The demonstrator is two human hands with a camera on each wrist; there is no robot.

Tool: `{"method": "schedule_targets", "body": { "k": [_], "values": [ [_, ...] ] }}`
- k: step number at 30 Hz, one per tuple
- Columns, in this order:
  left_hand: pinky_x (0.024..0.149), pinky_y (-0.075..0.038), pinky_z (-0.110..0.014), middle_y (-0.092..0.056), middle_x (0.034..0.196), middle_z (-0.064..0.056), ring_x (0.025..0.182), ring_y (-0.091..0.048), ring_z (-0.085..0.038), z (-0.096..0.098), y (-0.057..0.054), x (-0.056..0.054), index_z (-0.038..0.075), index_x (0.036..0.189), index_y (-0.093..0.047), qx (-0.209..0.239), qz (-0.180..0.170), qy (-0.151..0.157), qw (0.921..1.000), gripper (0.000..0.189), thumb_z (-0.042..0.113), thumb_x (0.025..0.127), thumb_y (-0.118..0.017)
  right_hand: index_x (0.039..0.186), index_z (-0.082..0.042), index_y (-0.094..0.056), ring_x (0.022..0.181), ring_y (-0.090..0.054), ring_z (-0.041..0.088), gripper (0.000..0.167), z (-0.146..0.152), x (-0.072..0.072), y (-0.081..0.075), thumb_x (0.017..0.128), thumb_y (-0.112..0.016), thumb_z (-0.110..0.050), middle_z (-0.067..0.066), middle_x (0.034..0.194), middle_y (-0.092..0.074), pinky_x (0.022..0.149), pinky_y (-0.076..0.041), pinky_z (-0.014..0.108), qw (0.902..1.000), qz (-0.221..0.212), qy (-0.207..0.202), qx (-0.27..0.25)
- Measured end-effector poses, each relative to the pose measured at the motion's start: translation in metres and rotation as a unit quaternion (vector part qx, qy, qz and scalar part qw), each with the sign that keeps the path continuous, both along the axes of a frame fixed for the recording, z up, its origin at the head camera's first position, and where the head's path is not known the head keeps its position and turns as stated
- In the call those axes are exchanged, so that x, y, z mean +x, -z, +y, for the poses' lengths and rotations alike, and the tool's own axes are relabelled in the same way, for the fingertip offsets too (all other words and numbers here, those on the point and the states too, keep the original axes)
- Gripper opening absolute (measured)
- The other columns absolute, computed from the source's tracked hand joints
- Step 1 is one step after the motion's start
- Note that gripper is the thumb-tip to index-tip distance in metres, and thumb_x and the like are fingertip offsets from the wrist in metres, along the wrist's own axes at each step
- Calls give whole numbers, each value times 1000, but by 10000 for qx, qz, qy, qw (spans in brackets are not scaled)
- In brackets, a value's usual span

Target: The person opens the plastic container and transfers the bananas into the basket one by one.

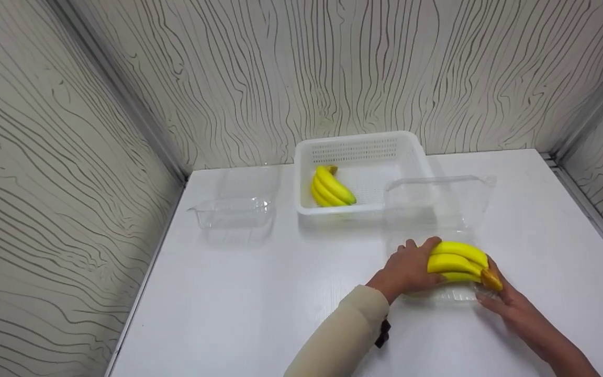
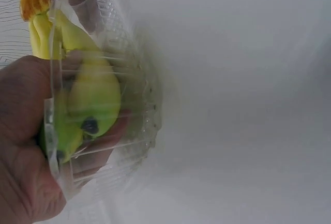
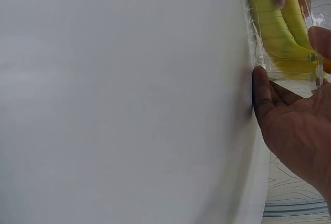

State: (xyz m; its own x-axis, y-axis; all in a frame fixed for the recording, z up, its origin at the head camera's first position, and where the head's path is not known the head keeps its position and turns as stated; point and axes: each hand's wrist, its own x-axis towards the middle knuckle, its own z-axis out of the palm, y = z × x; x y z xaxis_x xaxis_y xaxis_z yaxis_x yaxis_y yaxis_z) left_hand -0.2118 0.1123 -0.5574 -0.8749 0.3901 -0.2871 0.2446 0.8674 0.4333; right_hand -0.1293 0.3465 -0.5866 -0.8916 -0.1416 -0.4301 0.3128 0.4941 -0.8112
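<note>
Item: bunch of bananas point(image 1: 457, 260), yellow, three fruits showing, stem end brownish and turned toward the right edge of the table point(image 1: 259, 314). Location: near the front right part of the table, seated in a clear plastic box point(image 1: 450, 293) whose hinged lid point(image 1: 437, 201) stands open behind it.

Left hand point(image 1: 408, 268): curled over the blossom end of the bunch, fingers wrapped on the fruit and the box rim (the left wrist view shows the fingers point(image 2: 98, 146) through the ribbed plastic).

Right hand point(image 1: 505, 297): at the stem end, palm against the box's end wall; its fingers lie fairly straight, pressing rather than clamping, as far as the right wrist view shows.

Handling, as judged: the bunch looks moderately heavy for its size, firm but easily bruised, with smooth skin that could slide on plastic. The stem crown is probably the strongest place to hold; otherwise cradle both ends. The box seems thin, light and flexible, likely to buckle if squeezed at the middle, so hold it at the rim corners.

Also present: white slotted basket point(image 1: 411, 146) at the back edge holding a second bunch point(image 1: 330, 187); another clear box point(image 1: 233, 212) toward the back left corner, well apart.
</note>
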Motion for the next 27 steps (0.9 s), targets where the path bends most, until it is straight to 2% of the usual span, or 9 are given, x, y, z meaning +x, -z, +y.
{"method": "schedule_targets", "body": {
  "k": [9,20,27],
  "values": [
    [81,-51,-29,-57,122,6,98,-54,-12,-3,7,-2,59,154,-36,164,243,138,9995,77,57,89,-78,165,-36,25,159,18,61,100,-1,0,5,108,-57,-42,18,176,25,115,0,90,9999,87,-49,-6],
    [86,-53,-30,-57,122,8,99,-53,-11,-1,3,0,61,153,-36,137,64,55,9999,78,56,89,-79,165,-37,25,159,21,60,101,2,0,4,108,-57,-45,17,175,26,115,2,90,10000,-33,-31,18],
    [85,-52,-27,-58,123,6,99,-54,-10,-2,0,2,58,155,-37,166,321,145,9992,78,56,89,-78,165,-39,24,159,19,60,101,1,3,3,108,-58,-43,17,176,25,114,2,90,9999,139,-15,38]
  ]
}}
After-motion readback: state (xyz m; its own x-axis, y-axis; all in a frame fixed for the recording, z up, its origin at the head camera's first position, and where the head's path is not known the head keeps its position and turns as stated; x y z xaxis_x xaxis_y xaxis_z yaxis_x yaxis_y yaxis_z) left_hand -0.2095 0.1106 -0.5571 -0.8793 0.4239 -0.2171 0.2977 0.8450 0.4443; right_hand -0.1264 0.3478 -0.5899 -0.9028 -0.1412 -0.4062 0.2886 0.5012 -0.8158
